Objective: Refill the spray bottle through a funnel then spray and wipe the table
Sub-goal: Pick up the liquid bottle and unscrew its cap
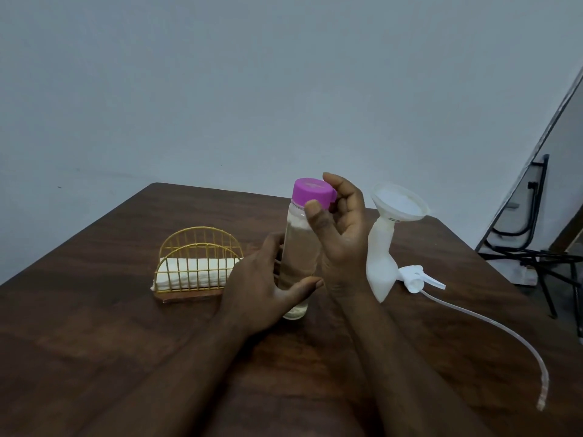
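Note:
A clear water bottle (298, 247) with a purple cap (312, 191) stands upright on the brown table (110, 326). My left hand (262, 288) is wrapped around its lower body. My right hand (339, 234) grips the purple cap with thumb and fingers. To the right stands the white spray bottle (380, 263) with a white funnel (399, 200) set in its neck. Its spray head (418, 277) lies on the table behind it, and its long dip tube (504, 332) curves toward the front right.
A gold wire holder (197, 260) with folded white napkins (192, 272) sits left of the bottle. A folded table with black legs (533, 216) leans against the wall at the right, past the table's edge.

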The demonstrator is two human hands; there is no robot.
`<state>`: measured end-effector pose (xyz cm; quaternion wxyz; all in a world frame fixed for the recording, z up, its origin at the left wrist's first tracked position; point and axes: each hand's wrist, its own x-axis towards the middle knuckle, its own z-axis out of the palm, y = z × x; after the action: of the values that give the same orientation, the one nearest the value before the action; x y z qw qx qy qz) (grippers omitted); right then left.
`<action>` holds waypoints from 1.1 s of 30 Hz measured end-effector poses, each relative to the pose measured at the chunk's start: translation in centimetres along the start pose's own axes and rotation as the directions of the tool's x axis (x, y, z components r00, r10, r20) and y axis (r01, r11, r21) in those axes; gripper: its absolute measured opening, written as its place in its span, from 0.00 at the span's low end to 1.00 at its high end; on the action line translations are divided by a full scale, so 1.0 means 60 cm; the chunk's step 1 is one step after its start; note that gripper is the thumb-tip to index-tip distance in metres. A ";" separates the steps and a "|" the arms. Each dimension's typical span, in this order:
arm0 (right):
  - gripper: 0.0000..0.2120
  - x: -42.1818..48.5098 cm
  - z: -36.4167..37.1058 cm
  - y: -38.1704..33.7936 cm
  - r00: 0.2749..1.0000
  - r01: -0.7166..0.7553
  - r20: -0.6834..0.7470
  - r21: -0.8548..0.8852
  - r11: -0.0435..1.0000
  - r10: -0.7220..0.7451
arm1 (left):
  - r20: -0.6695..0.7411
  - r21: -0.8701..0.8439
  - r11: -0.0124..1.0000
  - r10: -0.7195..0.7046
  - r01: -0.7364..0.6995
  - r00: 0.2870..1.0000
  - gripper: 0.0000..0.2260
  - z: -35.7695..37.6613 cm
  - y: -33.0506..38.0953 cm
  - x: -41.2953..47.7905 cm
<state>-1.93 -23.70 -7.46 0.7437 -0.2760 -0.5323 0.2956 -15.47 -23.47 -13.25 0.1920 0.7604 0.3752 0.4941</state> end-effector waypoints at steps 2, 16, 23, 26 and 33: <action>0.31 0.003 0.001 -0.002 0.999 0.027 -0.018 -0.041 0.999 -0.027 | 0.001 0.009 1.000 -0.006 0.006 1.000 0.34 0.000 0.000 0.000; 0.28 0.009 -0.004 -0.005 0.994 0.097 -0.052 -0.076 0.992 -0.101 | -0.004 0.041 0.999 -0.017 0.017 1.000 0.33 0.002 0.000 0.000; 0.21 0.004 -0.011 -0.008 1.000 0.026 -0.012 0.000 1.000 -0.026 | -0.017 0.064 0.998 -0.014 0.015 1.000 0.34 0.003 -0.001 0.001; 0.29 0.003 -0.003 -0.012 0.997 0.070 -0.032 -0.152 0.986 -0.076 | -0.005 0.053 0.998 -0.018 0.018 1.000 0.34 0.002 0.000 0.001; 0.18 -0.003 -0.011 0.001 0.999 0.028 0.042 0.057 0.998 -0.030 | -0.017 0.070 0.997 -0.017 0.018 1.000 0.36 0.003 -0.001 0.001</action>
<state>-1.35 -23.86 -7.82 0.7439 -0.2408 -0.5434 0.3056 -15.33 -23.41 -13.33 0.1663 0.7592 0.4006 0.4852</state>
